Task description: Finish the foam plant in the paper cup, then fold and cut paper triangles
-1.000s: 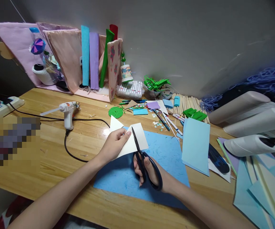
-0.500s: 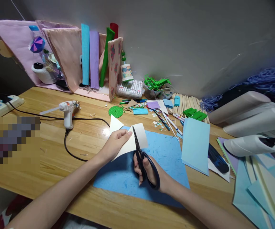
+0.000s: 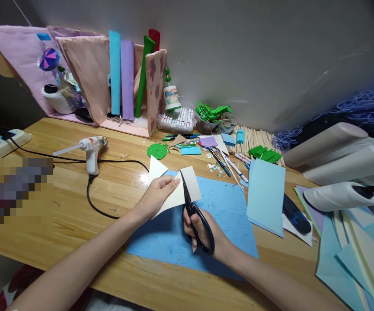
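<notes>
My left hand [image 3: 156, 195] pinches a piece of white paper [image 3: 191, 183] and holds it up over a large blue sheet [image 3: 225, 211] lying on the wooden desk [image 3: 76, 216]. My right hand [image 3: 206, 231] grips black-handled scissors [image 3: 193, 211], fingers through the loops. The blades point away from me and sit in a cut running through the white paper, nearly closed.
A white glue gun [image 3: 91, 151] with a black cord stands to the left. A light blue sheet [image 3: 266, 194] lies to the right, with more paper and white rolls [image 3: 339, 196] beyond. Pens, green scraps and wooden sticks [image 3: 254, 138] crowd the back. Felt rolls [image 3: 122, 77] lean on the wall.
The scissor handles have closed together and the blades have come nearly shut in the paper. Both hands stay almost in place.
</notes>
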{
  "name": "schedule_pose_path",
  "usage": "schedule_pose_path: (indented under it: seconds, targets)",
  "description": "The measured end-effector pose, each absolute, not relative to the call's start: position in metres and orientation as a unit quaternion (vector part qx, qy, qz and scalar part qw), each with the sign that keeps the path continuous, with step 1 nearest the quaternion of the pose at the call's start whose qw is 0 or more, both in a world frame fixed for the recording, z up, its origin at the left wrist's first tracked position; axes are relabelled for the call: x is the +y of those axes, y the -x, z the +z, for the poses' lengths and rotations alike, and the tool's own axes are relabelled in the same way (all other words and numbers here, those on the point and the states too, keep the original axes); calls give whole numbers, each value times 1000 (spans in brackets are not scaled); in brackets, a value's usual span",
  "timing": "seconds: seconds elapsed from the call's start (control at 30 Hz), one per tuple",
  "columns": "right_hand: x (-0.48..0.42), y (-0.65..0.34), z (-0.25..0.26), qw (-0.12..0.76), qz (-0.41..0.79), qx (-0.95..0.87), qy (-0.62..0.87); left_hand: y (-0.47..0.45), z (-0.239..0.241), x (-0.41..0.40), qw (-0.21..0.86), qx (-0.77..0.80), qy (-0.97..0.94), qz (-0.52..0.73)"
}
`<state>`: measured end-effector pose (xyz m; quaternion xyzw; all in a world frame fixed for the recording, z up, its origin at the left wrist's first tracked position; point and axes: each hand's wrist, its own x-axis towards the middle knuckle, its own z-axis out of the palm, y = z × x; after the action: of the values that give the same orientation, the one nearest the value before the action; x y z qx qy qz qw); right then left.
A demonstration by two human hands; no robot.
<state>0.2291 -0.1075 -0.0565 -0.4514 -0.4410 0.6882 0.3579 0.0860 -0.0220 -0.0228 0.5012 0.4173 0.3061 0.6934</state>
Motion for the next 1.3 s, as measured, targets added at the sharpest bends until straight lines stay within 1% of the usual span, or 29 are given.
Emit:
schedule_pose_path:
  seconds: [0.17,0.37,0.53,0.67,0.8,0.87,0.93,1.0,1.03,1.07,1.13,1.2,1.3]
  targets:
    - [-105,-230,-59,376,680,-440,450,-86,-26,-23,688,407,-522,300]
    - [-102,-228,-60,376,703,-405,448,-84,-28,-26,600,428,-604,303]
    - [-97,-229,-55,373,697,-410,456,-86,-28,-30,583,426,-621,306]
    - [-89,-235,-52,421,667,-401,466,-81,-34,-16,562,467,-580,361]
    - [-80,-246,-44,428,636,-413,492,-64,-47,13,460,553,-550,425]
    - [-76,-255,-37,403,602,-445,526,-57,-52,21,383,569,-592,423]
    - [-72,-266,-29,363,546,-493,572,-55,-53,21,261,588,-655,396]
    - [-70,-279,-22,314,460,-552,621,-59,-50,13,141,591,-710,356]
    - [-70,-286,-19,287,409,-578,646,-63,-47,8,108,575,-738,338]
    - [-70,-292,-18,259,359,-599,668,-68,-44,3,97,546,-769,318]
    - [-73,-304,-18,205,285,-621,700,-80,-39,-3,122,469,-833,268]
    - [-78,-314,-22,167,255,-616,726,-92,-34,-4,158,411,-873,209]
    - [-90,-325,-31,152,243,-586,758,-108,-32,4,180,401,-887,141]
